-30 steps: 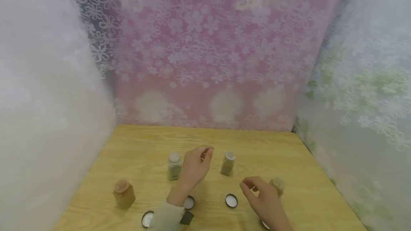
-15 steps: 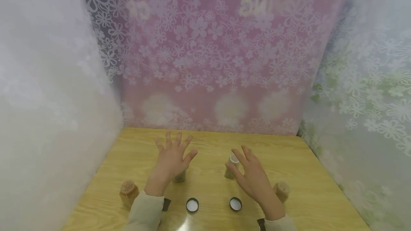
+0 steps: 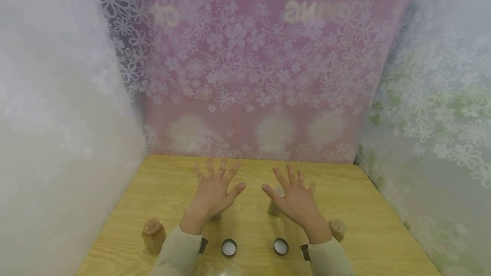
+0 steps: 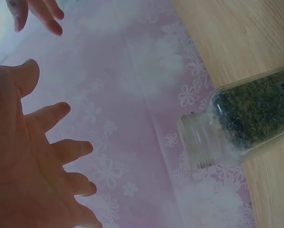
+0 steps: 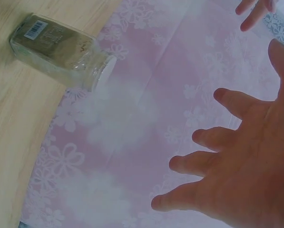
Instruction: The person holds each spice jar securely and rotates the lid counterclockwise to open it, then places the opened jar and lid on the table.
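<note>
My left hand (image 3: 212, 195) is held over the table with its fingers spread and nothing in it. Behind it, mostly hidden in the head view, stands a glass jar of dark green dried flakes (image 4: 256, 114), its threaded neck uncovered in the left wrist view. My right hand (image 3: 299, 202) is likewise spread and holds nothing. It partly covers a square glass jar of brownish-green powder (image 5: 53, 47), which stands upright with a whitish mouth. Between the two forearms, a black lid (image 3: 229, 248) and a second black lid (image 3: 281, 246) lie with their white insides up.
An orange-brown jar (image 3: 153, 237) stands at the left beside my left sleeve (image 3: 178, 250). A pale-topped jar (image 3: 337, 228) is close to my right forearm. Flower-printed curtains (image 3: 253, 76) enclose the wooden table (image 3: 245, 225) at the back and both sides.
Both hands have gone from curled fingers to spread ones. The left hand has shifted left, the right hand forward and slightly left. The jars and the two middle lids stay in place.
</note>
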### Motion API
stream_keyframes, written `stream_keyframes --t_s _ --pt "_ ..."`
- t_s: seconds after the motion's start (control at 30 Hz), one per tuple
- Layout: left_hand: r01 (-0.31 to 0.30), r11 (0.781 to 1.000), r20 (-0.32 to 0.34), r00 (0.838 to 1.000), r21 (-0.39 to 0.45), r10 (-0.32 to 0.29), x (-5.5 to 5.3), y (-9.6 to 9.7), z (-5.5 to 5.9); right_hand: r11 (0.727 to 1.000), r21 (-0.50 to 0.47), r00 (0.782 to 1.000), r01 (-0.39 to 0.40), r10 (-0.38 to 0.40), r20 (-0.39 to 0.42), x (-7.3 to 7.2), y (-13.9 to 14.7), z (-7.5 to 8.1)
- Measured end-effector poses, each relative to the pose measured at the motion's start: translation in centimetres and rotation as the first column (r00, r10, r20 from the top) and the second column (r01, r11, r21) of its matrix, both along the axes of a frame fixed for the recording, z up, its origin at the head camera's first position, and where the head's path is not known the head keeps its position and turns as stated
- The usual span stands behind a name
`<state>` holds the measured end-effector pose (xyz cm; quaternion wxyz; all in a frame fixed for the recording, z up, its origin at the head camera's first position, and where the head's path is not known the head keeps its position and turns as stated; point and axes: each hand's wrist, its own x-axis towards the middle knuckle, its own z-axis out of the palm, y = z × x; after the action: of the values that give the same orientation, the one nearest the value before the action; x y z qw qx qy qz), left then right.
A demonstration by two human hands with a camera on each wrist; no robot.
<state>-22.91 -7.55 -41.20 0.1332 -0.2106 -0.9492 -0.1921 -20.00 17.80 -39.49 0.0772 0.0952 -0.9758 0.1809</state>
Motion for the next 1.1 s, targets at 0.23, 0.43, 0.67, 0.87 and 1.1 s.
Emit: stream_keyframes --t_s 0.23,0.43,0.67,0.87,1.1 --pt "0.026 1.0 -0.018 1.0 -0.014 -0.026 -0.1 0.5 0.4 1.0 0.009 1.0 0.01 -0.01 0.017 0.0 -0.3 0.3" --pt "0.018 1.0 -0.009 1.0 -0.012 -0.018 0.0 0.2 0.3 1.0 0.029 0.999 0.006 -0.007 0.036 -0.1 -0.6 0.4" --pt "0.022 1.0 -0.021 1.0 -0.002 -0.022 0.1 -0.2 0.6 0.999 0.047 0.999 0.004 -0.006 0.037 -0.1 -0.9 0.7" --pt "0.013 1.0 -0.014 1.0 -0.025 -0.014 0.3 -0.2 0.9 0.999 0.037 0.999 0.002 -0.004 0.04 0.0 -1.1 1.2" --pt "0.013 0.999 0.001 1.0 -0.029 -0.013 0.5 -0.3 1.1 1.0 0.026 0.999 -0.005 0.004 0.049 0.2 -1.2 1.0"
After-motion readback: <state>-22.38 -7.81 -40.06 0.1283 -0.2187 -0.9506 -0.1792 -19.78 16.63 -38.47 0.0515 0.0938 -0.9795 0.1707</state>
